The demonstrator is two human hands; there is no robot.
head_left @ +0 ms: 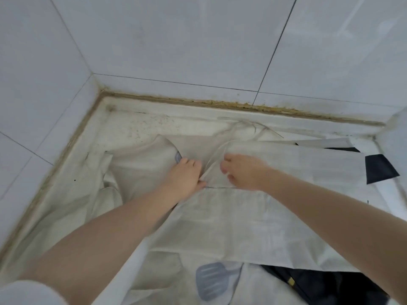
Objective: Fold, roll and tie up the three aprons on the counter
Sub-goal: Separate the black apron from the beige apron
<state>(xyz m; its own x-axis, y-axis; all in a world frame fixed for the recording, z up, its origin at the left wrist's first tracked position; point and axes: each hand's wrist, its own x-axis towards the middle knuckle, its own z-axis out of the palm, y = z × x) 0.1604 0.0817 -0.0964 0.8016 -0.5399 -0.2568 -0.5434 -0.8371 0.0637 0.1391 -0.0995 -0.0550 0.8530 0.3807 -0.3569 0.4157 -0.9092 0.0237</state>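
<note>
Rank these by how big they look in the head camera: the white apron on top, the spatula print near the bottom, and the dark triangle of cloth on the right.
1. White apron, by far the largest.
2. Spatula print and dark triangle of cloth: these look about alike, and the print lies nearer the camera, so I won't rank them.
</note>
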